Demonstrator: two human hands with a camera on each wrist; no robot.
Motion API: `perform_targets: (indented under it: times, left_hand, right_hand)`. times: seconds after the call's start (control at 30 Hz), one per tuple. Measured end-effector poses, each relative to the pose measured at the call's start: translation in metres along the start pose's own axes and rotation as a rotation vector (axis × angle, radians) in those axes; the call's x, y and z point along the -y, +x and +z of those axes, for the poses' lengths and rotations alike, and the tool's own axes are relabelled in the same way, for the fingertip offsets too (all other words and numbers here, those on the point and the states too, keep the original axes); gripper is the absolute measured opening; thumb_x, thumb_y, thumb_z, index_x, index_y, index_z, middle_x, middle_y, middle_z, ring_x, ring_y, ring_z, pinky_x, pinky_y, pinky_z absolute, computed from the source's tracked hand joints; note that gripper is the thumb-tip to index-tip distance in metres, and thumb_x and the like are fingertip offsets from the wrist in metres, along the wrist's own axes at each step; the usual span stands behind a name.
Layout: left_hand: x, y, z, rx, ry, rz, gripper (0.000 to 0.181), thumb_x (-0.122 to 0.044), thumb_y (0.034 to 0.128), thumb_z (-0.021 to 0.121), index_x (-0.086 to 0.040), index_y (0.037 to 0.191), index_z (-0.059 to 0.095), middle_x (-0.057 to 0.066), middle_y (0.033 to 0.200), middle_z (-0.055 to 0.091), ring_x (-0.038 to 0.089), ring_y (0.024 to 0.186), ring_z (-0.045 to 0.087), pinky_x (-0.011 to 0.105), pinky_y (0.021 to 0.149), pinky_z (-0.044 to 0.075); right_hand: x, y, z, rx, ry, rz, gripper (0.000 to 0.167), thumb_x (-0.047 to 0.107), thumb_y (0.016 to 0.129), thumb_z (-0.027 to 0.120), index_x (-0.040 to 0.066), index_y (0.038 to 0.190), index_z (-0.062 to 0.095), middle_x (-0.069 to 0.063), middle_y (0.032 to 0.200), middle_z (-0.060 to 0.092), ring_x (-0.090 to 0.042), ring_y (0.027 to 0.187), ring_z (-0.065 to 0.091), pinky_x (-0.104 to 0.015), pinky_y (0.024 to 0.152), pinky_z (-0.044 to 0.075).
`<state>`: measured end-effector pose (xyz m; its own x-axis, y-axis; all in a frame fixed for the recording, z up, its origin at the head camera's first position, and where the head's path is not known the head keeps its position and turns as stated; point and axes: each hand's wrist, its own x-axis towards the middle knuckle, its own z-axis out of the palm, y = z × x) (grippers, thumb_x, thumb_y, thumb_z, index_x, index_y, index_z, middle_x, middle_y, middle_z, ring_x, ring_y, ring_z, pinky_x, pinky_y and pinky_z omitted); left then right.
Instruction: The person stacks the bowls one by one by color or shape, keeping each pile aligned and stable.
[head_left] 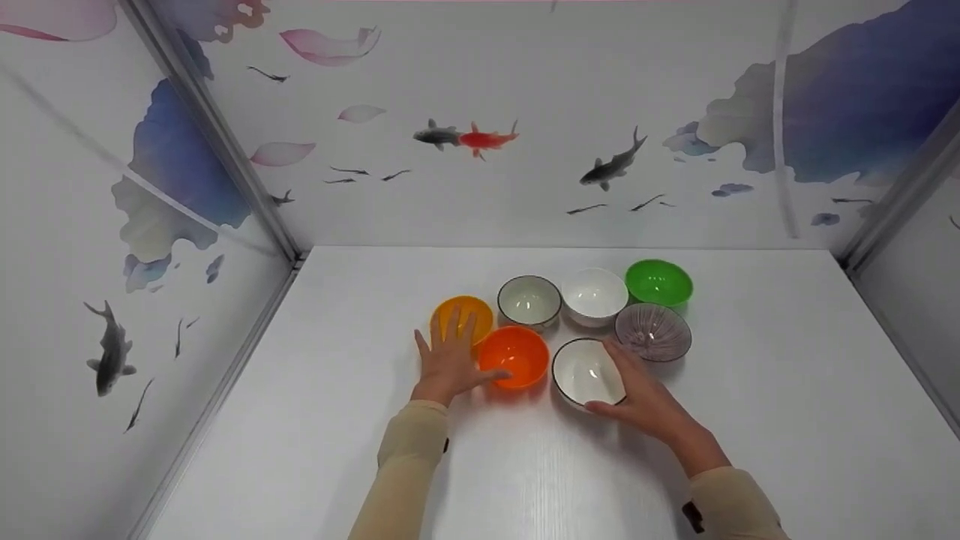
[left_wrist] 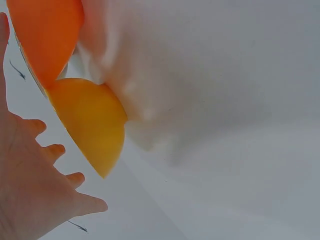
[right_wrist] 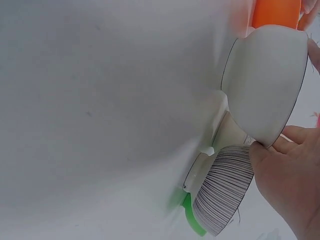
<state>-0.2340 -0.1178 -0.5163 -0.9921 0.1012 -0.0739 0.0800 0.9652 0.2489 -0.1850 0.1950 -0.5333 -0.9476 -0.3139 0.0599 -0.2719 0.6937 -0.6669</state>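
My left hand [head_left: 448, 364] is spread wide over the yellow bowl [head_left: 480, 309] and the left edge of the orange bowl [head_left: 517, 360], holding nothing. In the left wrist view its fingers stand apart from the yellow bowl [left_wrist: 92, 122]. A white bowl with a dark rim [head_left: 585, 371] stands to the right of the orange one. My right hand [head_left: 649, 397] holds this bowl by its right side, thumb at the front rim and fingers at the back. Behind those fingers is a purple-grey striped bowl [head_left: 660, 334]; its dark lines show in the right wrist view.
A back row has a grey-green bowl [head_left: 529, 300], a plain white bowl [head_left: 592, 296] and a green bowl [head_left: 660, 281]. All the bowls sit close together on the white table [head_left: 300, 435]. Panels printed with fish [head_left: 611, 165] wall in the table's back and sides.
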Motion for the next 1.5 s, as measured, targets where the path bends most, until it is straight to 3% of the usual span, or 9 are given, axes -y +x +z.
perform_targets:
  times: [0.57,0.67,0.83,0.93,1.13,1.33,1.5]
  left_hand:
    - [0.009,0.002,-0.005,0.017,-0.154,-0.011,0.114,-0.077,0.0748,0.065,-0.019,0.161,0.018,0.008,0.169,0.015,0.035,0.156,0.01,0.067,0.123,0.009]
    - [0.012,0.0,-0.001,-0.019,-0.185,-0.006,0.114,-0.074,0.0758,0.067,-0.016,0.161,0.019,0.009,0.168,0.017,0.036,0.155,0.012,0.063,0.124,0.013]
    - [0.02,-0.002,0.004,-0.135,-0.197,0.027,0.112,-0.07,0.0785,0.068,-0.008,0.159,0.021,0.013,0.167,0.017,0.036,0.155,0.012,0.054,0.127,0.015]
    - [0.027,-0.003,0.006,-0.168,-0.233,-0.005,0.113,-0.07,0.0788,0.068,-0.008,0.159,0.019,0.014,0.168,0.012,0.039,0.154,0.011,0.052,0.126,0.021]
    - [0.033,-0.007,0.014,-0.176,-0.409,-0.094,0.114,-0.061,0.0792,0.075,-0.013,0.161,0.012,0.012,0.169,-0.001,0.039,0.155,0.007,0.054,0.118,0.035]
    - [0.029,-0.011,0.027,-0.13,-0.5,-0.111,0.117,-0.058,0.0802,0.076,-0.014,0.162,0.003,0.009,0.169,-0.004,0.033,0.154,0.015,0.049,0.117,0.038]
    - [0.027,-0.011,0.033,-0.15,-0.522,-0.096,0.118,-0.057,0.0807,0.076,-0.012,0.161,0.003,0.01,0.169,-0.005,0.034,0.153,0.018,0.05,0.117,0.038]
  right_hand:
    - [0.003,0.007,-0.002,-0.036,0.008,-0.029,0.106,0.049,0.078,0.081,0.001,0.155,0.026,-0.025,0.159,0.03,-0.046,0.146,0.03,-0.065,0.117,0.028]
    - [0.004,0.008,-0.001,-0.027,0.011,-0.028,0.107,0.05,0.078,0.081,0.002,0.155,0.026,-0.025,0.159,0.03,-0.046,0.146,0.03,-0.065,0.116,0.029]
    - [0.005,0.01,0.002,-0.029,0.018,-0.035,0.106,0.049,0.078,0.082,0.002,0.155,0.027,-0.025,0.159,0.031,-0.046,0.146,0.03,-0.065,0.116,0.03]
    - [0.007,0.014,0.004,-0.03,0.021,-0.048,0.106,0.049,0.078,0.082,0.002,0.155,0.027,-0.025,0.159,0.031,-0.046,0.146,0.031,-0.065,0.117,0.03]
    - [0.004,0.015,0.007,-0.053,0.019,-0.078,0.105,0.048,0.078,0.083,0.001,0.154,0.029,-0.025,0.158,0.033,-0.045,0.145,0.033,-0.064,0.116,0.031]
    - [-0.003,0.005,0.007,-0.058,0.016,-0.064,0.105,0.048,0.078,0.082,0.002,0.155,0.029,-0.025,0.158,0.033,-0.045,0.145,0.033,-0.066,0.115,0.031]
    - [-0.005,0.001,0.007,-0.06,0.019,-0.051,0.105,0.05,0.078,0.081,0.003,0.155,0.028,-0.025,0.158,0.031,-0.047,0.145,0.031,-0.068,0.114,0.03]
